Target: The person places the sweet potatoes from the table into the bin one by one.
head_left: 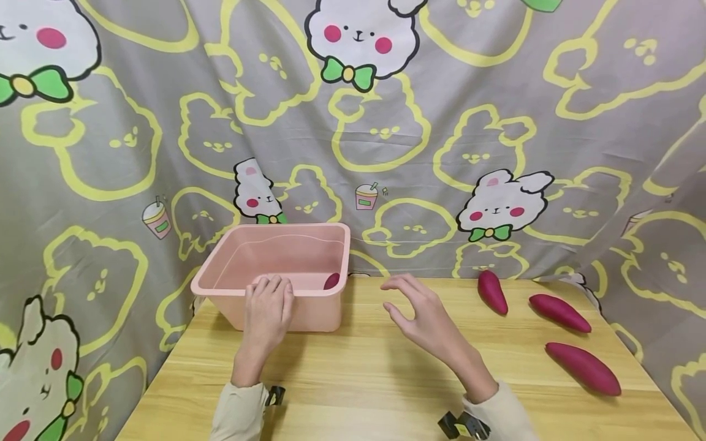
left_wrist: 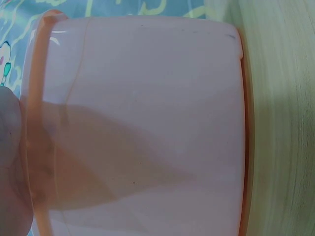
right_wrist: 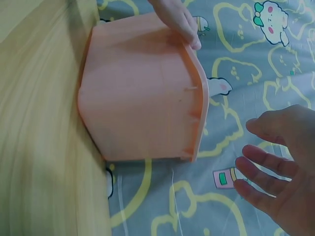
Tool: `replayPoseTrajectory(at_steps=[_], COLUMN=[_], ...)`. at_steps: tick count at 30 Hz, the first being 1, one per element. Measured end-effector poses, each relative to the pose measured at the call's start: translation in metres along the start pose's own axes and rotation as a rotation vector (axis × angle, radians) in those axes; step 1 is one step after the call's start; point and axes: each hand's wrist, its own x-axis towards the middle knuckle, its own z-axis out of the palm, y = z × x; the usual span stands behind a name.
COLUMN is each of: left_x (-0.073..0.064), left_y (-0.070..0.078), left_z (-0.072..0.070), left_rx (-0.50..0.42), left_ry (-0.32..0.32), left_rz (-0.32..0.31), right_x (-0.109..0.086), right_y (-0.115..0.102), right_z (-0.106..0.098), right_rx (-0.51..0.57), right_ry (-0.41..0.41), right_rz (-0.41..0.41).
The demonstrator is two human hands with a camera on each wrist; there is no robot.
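A pink plastic bin (head_left: 317, 312) stands at the table's back left, with a purple-red sweet potato (head_left: 331, 281) lying inside by its right wall. My left hand (head_left: 268, 306) grips the bin's front rim, its fingers curled over the edge; the left wrist view shows the bin's side wall (left_wrist: 147, 73) close up. To the right of the bin, my right hand (head_left: 421, 312) hovers over the table, fingers spread and loosely bent, holding nothing. In the right wrist view, the same hand (right_wrist: 285, 167) shows apart from the bin.
Three more sweet potatoes lie at the table's right: one at the back (head_left: 493, 293), one farther right (head_left: 560, 313) and one nearer the front (head_left: 583, 369). A patterned grey curtain (head_left: 386, 184) hangs right behind the wooden table (head_left: 353, 380).
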Motion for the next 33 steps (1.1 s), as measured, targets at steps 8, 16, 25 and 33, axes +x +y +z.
replayPoseTrajectory(at_steps=[8, 16, 25, 33], left_x=[0.0, 0.0, 0.002, 0.0], left_y=[-0.001, -0.002, 0.002, 0.001], left_z=[0.0, 0.001, 0.004, 0.003], left_rx=[0.002, 0.001, -0.007, -0.001], left_ry=[-0.003, -0.006, 0.0, 0.006], left_rz=[-0.003, -0.001, 0.015, 0.0], right_x=[-0.022, -0.039, -0.06, -0.07], right_y=[0.011, 0.02, 0.034, 0.042], right_z=[-0.017, -0.04, -0.064, -0.074], right_rx=[-0.057, -0.127, -0.219, -0.254], right_ry=[0.026, 0.029, 0.074, 0.092], right_rz=[-0.002, 0.03, 0.036, 0.043])
